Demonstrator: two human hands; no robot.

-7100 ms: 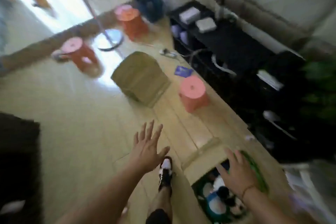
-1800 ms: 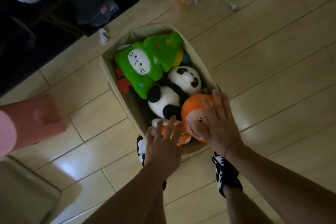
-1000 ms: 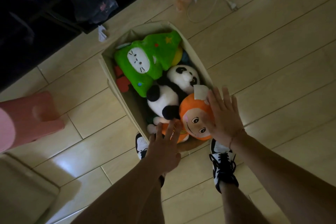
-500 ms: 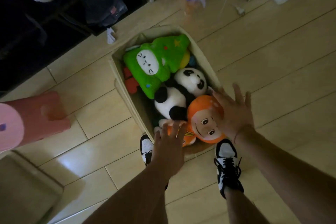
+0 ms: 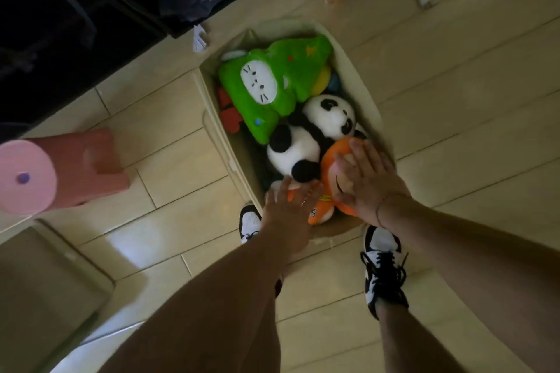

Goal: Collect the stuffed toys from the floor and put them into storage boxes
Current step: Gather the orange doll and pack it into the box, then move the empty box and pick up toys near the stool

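A beige storage box (image 5: 365, 76) stands on the floor in front of my feet, packed with stuffed toys. A green plush with a white cat face (image 5: 272, 82) lies at its far end, a panda (image 5: 315, 133) sits in the middle, and an orange doll (image 5: 335, 157) fills the near end. My right hand (image 5: 368, 182) presses flat on the orange doll's face with straight fingers. My left hand (image 5: 288, 206) lies flat over the doll's body at the box's near left corner. A red toy (image 5: 228, 115) shows along the left wall.
A pink stool (image 5: 60, 169) lies on its side to the left. Another beige box (image 5: 36, 291) sits at the lower left. Dark shelving (image 5: 91, 9) runs along the upper left. My black-and-white shoes (image 5: 381, 263) stand at the box's near edge.
My right hand has slid from the doll's side onto its face and pushes it down. My left hand has moved forward onto the doll's body.
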